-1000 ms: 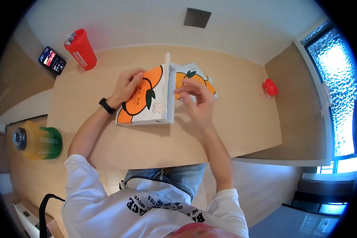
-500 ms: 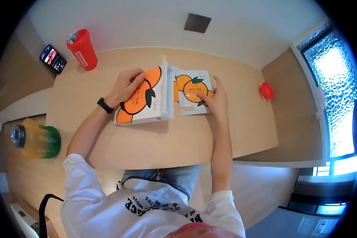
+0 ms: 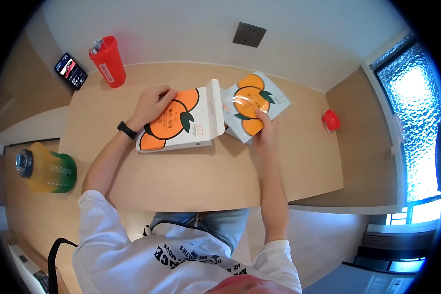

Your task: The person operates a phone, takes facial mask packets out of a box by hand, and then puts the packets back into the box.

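A white box (image 3: 183, 122) printed with oranges lies on the wooden table (image 3: 191, 181), its flap raised on the right side. My left hand (image 3: 151, 105), with a black band at the wrist, grips the box's upper left edge, fingers bent over it. To the right of the box, my right hand (image 3: 266, 133) holds a light blue sachet (image 3: 255, 100) with oranges on it, the thumb on its front. The sachet is tilted and raised near the flap. Part of another sachet shows beneath it, mostly hidden.
A red cup (image 3: 110, 63) with packets inside stands at the back left, beside a phone (image 3: 71, 71) with a lit screen. On the right is a small red object (image 3: 330, 120). A yellow-green bottle (image 3: 51, 169) stands at the far left, below the table's edge.
My right hand has moved from the box opening to the sachets, taken hold of one and turned and lifted it. The box flap has swung outward. My left hand has stayed on the box.
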A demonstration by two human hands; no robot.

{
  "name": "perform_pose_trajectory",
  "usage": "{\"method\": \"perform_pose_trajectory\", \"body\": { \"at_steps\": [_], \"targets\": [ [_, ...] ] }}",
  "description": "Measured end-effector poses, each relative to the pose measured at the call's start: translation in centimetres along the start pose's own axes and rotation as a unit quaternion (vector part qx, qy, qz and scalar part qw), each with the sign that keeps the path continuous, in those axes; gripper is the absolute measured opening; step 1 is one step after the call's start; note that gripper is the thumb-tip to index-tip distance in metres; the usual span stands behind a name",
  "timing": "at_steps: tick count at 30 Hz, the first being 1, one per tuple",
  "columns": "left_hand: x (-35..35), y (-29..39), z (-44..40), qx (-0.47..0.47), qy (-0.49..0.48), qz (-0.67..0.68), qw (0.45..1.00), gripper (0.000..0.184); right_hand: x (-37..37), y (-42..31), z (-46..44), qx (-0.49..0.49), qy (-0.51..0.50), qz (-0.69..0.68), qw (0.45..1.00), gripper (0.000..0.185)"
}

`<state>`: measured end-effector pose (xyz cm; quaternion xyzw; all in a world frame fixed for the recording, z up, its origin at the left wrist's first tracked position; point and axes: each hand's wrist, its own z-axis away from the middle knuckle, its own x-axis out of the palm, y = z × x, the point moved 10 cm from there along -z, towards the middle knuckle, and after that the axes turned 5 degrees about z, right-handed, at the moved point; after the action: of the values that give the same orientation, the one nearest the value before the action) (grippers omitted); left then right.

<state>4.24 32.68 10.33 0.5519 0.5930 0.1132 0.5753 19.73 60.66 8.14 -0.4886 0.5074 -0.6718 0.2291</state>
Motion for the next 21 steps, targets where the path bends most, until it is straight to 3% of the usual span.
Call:
{"method": "perform_pose_trajectory", "body": {
  "at_steps": [4, 7, 10, 13, 16, 21],
  "targets": [
    [-0.1, 0.7, -0.1, 0.0, -0.013, -0.015, 1.0, 0.039, 2.0, 3.0, 0.2, -0.022, -0.091, 0.152, 0.984, 0.042],
    [0.2, 0.5, -0.1, 0.014, -0.012, 0.007, 1.0, 0.038, 6.5, 3.2, 3.3, -0.071, -0.119, 0.149, 0.979, 0.036],
    [0.4, 0.6, 0.0, 0.029, -0.011, 0.026, 0.999, 0.038, 6.5, 4.2, 3.5, -0.048, -0.142, 0.147, 0.978, 0.035],
    [0.3, 0.6, 0.1, 0.031, -0.003, 0.048, 0.998, 0.037, 4.6, 4.0, 2.8, -0.097, -0.026, 0.067, 0.993, 0.038],
    [0.4, 0.6, 0.1, 0.037, 0.001, 0.061, 0.997, 0.036, 4.4, 3.9, 3.8, -0.107, 0.027, 0.098, 0.989, 0.039],
    [0.4, 1.2, 0.4, 0.033, 0.004, 0.05, 0.998, 0.036, 3.9, 4.9, 4.5, -0.047, 0.081, 0.025, 0.995, 0.042]
  ]
}}
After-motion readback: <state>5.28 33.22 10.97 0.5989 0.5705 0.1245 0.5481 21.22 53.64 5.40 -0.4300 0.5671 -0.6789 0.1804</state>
